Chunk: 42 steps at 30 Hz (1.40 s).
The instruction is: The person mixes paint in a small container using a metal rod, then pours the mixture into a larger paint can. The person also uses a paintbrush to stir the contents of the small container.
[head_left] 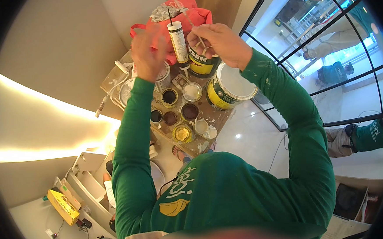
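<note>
Right hand (217, 41) closed in a pinch on a thin stick (189, 19), which slants up and away over the red bag (200, 16). Left hand (149, 54) raised, motion-blurred; can't tell if open or holding anything. White sealant tube (178, 43) sits between the hands, nozzle toward the person. Nearer: small open paint cans (190, 111) on a stained board (196, 148), white-lidded pail (237, 82) at right.

Paint tins (219, 93) suggest an indoor renovation site.
</note>
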Tool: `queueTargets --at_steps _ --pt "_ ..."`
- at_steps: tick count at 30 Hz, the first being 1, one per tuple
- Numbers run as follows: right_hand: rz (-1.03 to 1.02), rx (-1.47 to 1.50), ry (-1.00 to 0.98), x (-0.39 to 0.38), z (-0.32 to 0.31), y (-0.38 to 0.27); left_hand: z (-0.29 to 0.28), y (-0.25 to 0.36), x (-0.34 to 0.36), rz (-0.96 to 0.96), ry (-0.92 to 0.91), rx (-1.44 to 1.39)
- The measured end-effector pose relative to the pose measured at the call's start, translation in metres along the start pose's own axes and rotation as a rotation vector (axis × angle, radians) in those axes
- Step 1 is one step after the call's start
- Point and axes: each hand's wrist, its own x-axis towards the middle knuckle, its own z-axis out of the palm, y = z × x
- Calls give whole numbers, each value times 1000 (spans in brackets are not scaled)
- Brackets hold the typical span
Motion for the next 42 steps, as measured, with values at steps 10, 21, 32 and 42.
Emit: queueTargets --at_steps 10,21,32,42 --pt "33 -135 88 -52 -41 0 107 -174 58 -1248 -487 -517" --pt "-63 -248 192 -70 -42 -12 47 -179 92 -945 151 -1429" --pt "-468 -360 147 55 95 17 -48 -85 40 -513 155 -2315" --pt "-706 -661 51 93 138 76 -91 -52 1 -774 -188 -1152"
